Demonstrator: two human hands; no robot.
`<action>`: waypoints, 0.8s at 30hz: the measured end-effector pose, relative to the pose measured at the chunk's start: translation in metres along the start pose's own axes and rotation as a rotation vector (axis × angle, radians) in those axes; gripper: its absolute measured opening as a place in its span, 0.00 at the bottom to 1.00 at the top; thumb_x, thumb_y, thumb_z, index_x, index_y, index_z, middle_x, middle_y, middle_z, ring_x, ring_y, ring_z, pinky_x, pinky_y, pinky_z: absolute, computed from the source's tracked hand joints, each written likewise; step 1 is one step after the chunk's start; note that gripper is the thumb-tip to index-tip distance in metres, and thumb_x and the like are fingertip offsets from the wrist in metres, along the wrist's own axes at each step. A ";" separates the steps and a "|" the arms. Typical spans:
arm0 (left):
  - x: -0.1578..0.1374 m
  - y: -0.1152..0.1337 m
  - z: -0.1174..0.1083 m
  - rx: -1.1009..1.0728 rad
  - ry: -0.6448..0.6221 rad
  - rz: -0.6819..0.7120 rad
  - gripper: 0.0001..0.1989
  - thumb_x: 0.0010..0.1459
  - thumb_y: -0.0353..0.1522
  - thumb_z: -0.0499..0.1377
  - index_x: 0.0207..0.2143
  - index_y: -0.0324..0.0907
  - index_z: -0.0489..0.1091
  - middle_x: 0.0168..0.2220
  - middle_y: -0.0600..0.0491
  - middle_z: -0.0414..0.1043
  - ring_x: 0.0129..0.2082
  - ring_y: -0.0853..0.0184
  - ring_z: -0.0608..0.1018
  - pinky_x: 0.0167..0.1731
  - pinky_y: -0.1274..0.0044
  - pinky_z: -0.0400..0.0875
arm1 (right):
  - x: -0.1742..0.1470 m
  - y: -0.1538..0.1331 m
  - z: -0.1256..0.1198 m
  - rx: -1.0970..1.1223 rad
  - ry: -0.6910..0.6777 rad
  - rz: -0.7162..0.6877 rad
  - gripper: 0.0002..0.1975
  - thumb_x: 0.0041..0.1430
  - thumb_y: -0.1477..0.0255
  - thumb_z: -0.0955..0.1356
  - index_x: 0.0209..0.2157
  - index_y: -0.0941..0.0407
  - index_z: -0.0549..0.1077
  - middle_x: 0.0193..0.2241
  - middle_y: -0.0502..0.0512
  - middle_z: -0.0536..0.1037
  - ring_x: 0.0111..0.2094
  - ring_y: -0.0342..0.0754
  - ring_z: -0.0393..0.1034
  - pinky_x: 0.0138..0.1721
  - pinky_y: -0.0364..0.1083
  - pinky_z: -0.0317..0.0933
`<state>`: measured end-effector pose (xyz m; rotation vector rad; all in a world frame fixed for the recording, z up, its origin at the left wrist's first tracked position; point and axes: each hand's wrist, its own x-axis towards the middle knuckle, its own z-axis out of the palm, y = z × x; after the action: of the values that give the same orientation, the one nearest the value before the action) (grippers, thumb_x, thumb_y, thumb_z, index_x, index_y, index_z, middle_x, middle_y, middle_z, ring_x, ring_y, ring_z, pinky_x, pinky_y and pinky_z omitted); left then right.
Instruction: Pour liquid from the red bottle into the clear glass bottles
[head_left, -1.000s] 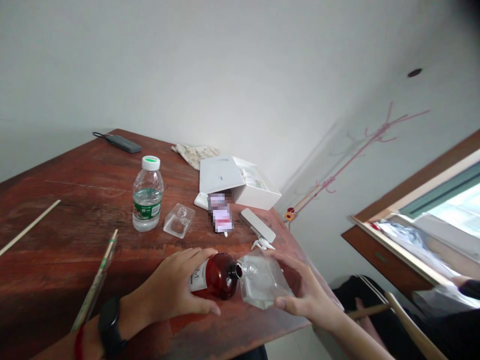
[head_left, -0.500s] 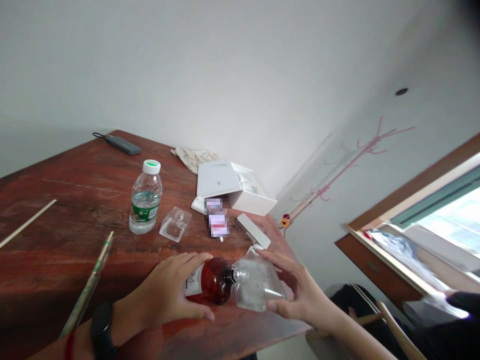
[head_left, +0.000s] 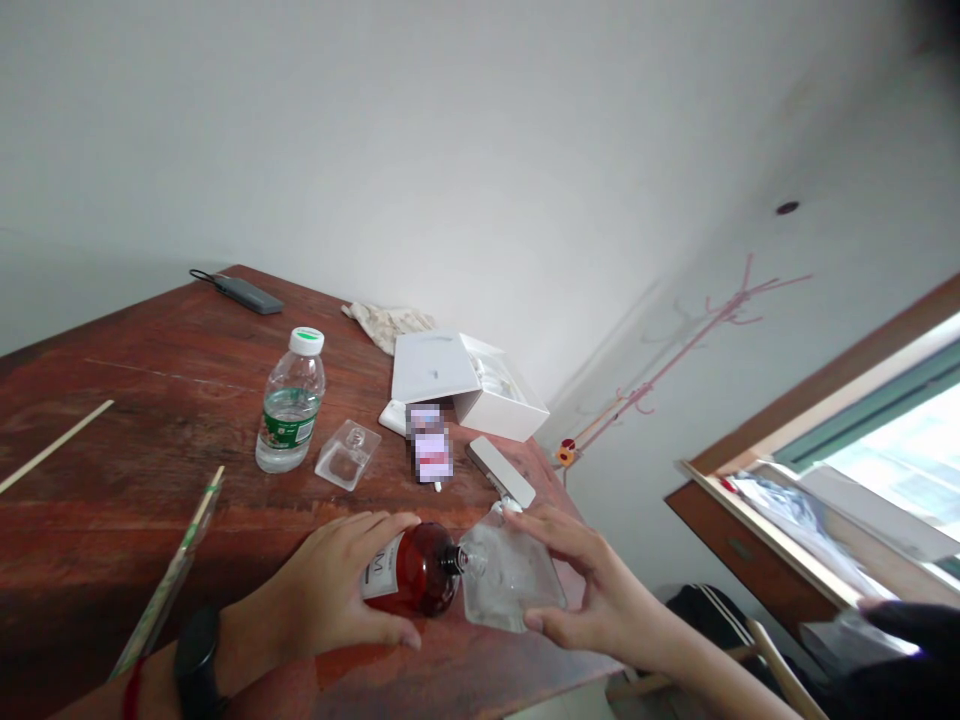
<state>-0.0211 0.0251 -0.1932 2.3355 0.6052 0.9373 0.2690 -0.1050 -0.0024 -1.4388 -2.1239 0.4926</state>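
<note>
My left hand [head_left: 337,575] is wrapped round a reddish-brown bottle [head_left: 420,575] with a white label, tilted on its side with its black threaded neck pointing right. The neck meets, or nearly meets, the spout-like end of a clear plastic container [head_left: 514,570]; I cannot tell whether it goes inside. My right hand [head_left: 592,575] grips this container from the right, thumb below and fingers above. A small white piece shows by the right fingertips, close to a long white device [head_left: 501,470]. A clear plastic tray [head_left: 349,455] lies farther back on the table.
The wooden table [head_left: 187,400] also bears a water bottle [head_left: 291,410], a phone [head_left: 431,450], an open white box [head_left: 502,400], a cloth [head_left: 386,322], a grey case [head_left: 247,295], wrapped chopsticks [head_left: 169,580] and a loose stick [head_left: 56,445]. A pink rack [head_left: 675,355] stands right of the table.
The view has shifted slightly. Both hands keep their grips, and the bottle and container stay end to end, with the container turned a little.
</note>
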 end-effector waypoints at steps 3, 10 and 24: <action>0.003 0.009 -0.011 -0.022 -0.066 -0.028 0.56 0.51 0.70 0.67 0.72 0.48 0.67 0.66 0.40 0.77 0.63 0.41 0.80 0.67 0.55 0.71 | 0.005 -0.006 -0.004 -0.052 -0.046 -0.026 0.42 0.54 0.59 0.83 0.69 0.45 0.75 0.58 0.64 0.85 0.55 0.66 0.82 0.53 0.60 0.78; 0.009 0.026 -0.028 -0.062 -0.111 -0.067 0.54 0.50 0.66 0.72 0.71 0.50 0.67 0.66 0.42 0.77 0.64 0.42 0.79 0.68 0.57 0.71 | 0.012 -0.018 -0.012 -0.131 -0.096 -0.023 0.42 0.55 0.66 0.81 0.71 0.41 0.73 0.59 0.61 0.84 0.54 0.64 0.83 0.52 0.59 0.80; 0.010 0.032 -0.032 -0.043 -0.130 -0.084 0.53 0.50 0.62 0.76 0.70 0.47 0.69 0.66 0.41 0.77 0.64 0.41 0.80 0.67 0.56 0.72 | 0.013 -0.027 -0.017 -0.210 -0.141 0.009 0.42 0.56 0.67 0.80 0.71 0.44 0.72 0.58 0.62 0.84 0.54 0.65 0.83 0.51 0.58 0.80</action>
<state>-0.0313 0.0169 -0.1488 2.2934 0.6183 0.7470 0.2558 -0.1031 0.0291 -1.5695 -2.3405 0.3937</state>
